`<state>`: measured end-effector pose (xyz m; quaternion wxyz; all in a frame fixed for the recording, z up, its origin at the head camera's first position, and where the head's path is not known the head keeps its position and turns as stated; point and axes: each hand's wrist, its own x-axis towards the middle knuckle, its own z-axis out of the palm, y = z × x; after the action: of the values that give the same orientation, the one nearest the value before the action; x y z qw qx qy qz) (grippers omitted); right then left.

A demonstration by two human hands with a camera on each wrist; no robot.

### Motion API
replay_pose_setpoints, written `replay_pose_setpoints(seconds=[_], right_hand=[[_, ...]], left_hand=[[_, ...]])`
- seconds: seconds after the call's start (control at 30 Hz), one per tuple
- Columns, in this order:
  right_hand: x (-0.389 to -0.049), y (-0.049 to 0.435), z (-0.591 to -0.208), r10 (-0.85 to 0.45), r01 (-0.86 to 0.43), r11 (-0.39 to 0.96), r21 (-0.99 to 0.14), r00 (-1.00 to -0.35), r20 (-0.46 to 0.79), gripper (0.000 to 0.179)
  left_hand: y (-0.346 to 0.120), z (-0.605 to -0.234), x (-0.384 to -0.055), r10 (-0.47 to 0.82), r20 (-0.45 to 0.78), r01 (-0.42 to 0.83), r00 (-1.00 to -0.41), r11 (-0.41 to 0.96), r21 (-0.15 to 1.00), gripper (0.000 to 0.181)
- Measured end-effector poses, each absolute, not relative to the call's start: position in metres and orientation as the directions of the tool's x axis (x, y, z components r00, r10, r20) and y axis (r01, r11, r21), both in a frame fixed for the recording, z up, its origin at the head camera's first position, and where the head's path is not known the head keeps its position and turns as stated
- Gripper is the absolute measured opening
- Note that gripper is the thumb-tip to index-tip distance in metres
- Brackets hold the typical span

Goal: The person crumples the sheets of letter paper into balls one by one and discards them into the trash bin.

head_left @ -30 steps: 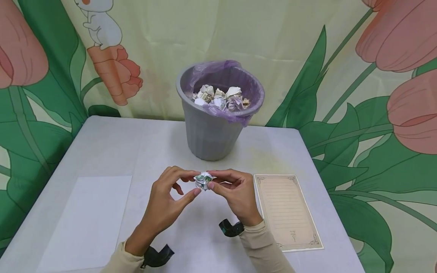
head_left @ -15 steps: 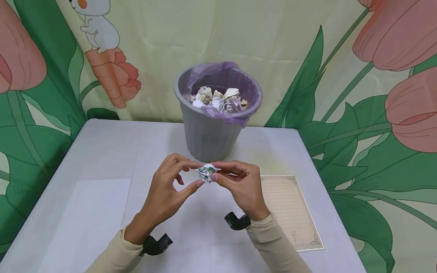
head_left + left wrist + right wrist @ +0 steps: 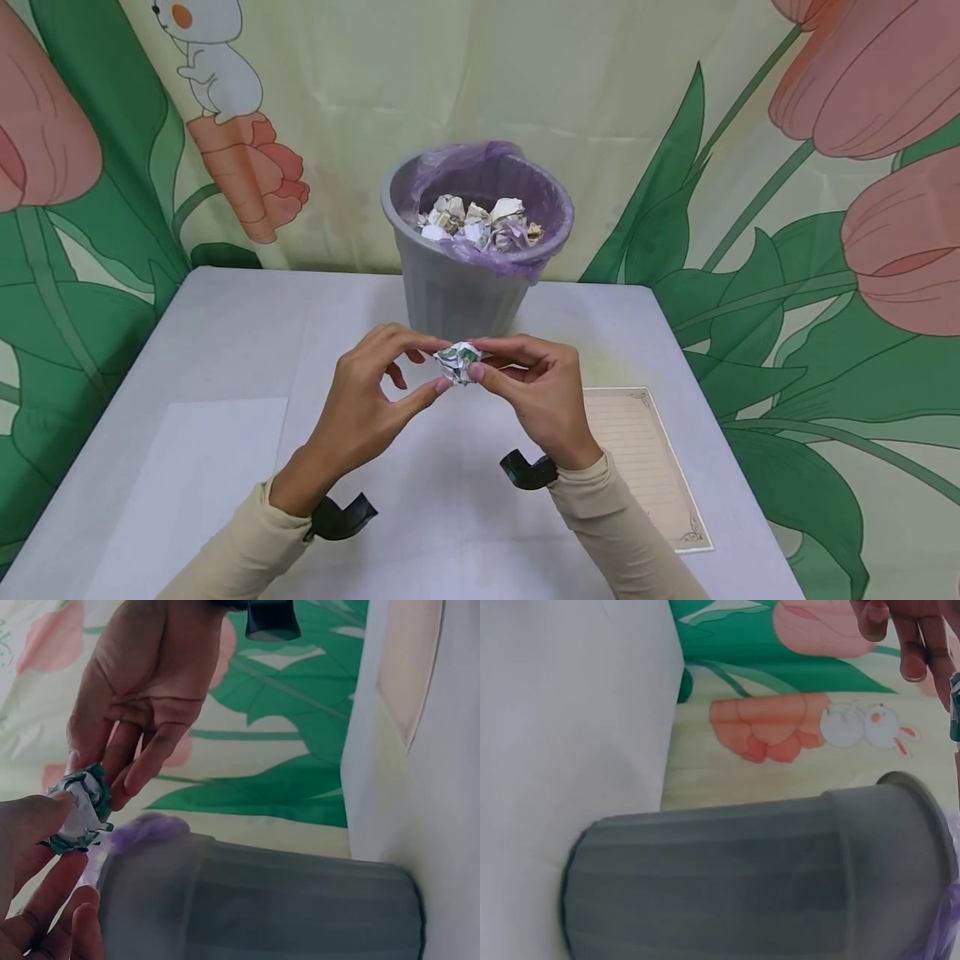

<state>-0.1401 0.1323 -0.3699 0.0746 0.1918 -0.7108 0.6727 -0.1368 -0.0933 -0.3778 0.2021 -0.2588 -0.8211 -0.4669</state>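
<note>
A small crumpled paper ball (image 3: pixel 458 363), white with green patches, is held between both hands above the table, in front of the bin. My left hand (image 3: pixel 367 396) pinches its left side between thumb and forefinger. My right hand (image 3: pixel 542 392) pinches the right side with thumb and fingers. In the left wrist view the paper ball (image 3: pixel 84 810) shows a white middle and green crinkled edges, with fingertips at its rim. Behind the hands stands a grey bin (image 3: pixel 465 292) lined with a purple bag (image 3: pixel 551 200); several crumpled papers (image 3: pixel 480 223) lie inside.
On the left of the white table (image 3: pixel 352 308) lies a blank white sheet (image 3: pixel 195 492). A cream lined sheet with an ornate border (image 3: pixel 637 467) lies at the right, partly behind the right arm. A printed curtain (image 3: pixel 637 67) hangs behind the table.
Both hands have moved up in the head view, toward the bin, and slightly right, carrying the paper ball. The ball has turned a little between the fingers.
</note>
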Motion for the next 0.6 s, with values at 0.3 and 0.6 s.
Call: replay_pose_setpoints(seconds=[0.3,0.6], right_hand=[[-0.146,0.135,-0.356,-0.165,-0.426,0.066,-0.902,-0.897,0.411,0.030],[-0.156,0.138,-0.341,-0.141,-0.474,0.108,-0.874,-0.878,0.458,0.031]], left_hand=[[-0.092,-0.365,-0.144,0.244,0.606,0.646,-0.757,0.415,0.640,0.040],[-0.089,-0.352,-0.157,0.244,0.646,0.682,-0.723,0.395,0.615,0.038]])
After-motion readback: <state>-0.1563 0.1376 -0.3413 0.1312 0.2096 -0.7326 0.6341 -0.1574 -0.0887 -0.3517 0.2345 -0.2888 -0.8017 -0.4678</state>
